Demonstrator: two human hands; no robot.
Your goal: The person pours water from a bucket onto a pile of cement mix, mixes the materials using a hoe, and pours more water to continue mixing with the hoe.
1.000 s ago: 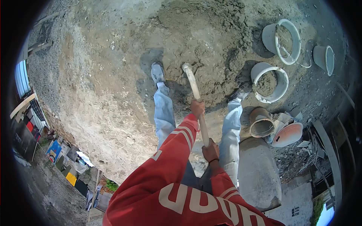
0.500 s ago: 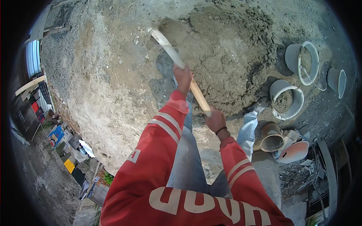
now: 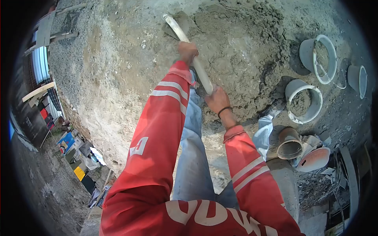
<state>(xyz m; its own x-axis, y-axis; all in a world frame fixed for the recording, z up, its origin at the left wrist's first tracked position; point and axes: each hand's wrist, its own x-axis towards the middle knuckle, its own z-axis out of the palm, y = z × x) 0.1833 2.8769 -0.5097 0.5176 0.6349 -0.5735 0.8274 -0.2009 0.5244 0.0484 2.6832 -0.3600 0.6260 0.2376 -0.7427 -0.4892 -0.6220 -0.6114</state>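
Both my hands grip the pale wooden handle of a hoe [image 3: 202, 74]. My left hand [image 3: 188, 52] is wrapped round the handle partway along. Nearer my body, my right hand [image 3: 217, 99], with a dark band at the wrist, is closed round the lower end. The handle slants up and to the left, and its far end rests by the left edge of a spread of wet grey mortar [image 3: 240, 51]. The hoe's blade is hard to make out against the mortar there.
Two mortar-filled buckets [image 3: 303, 101] [image 3: 319, 59] stand right of the heap, with a smaller bucket [image 3: 357, 82] beyond. A brownish bucket [image 3: 290, 143] and an orange-pink basin [image 3: 314, 159] lie nearer, by rubble. My foot [image 3: 274, 108] is at the mortar's edge. Boards [image 3: 49, 27] lie far left.
Both hands and the hoe have moved forward, away from my body. The handle's far end is higher in view and slightly to the right. My grip stays closed.
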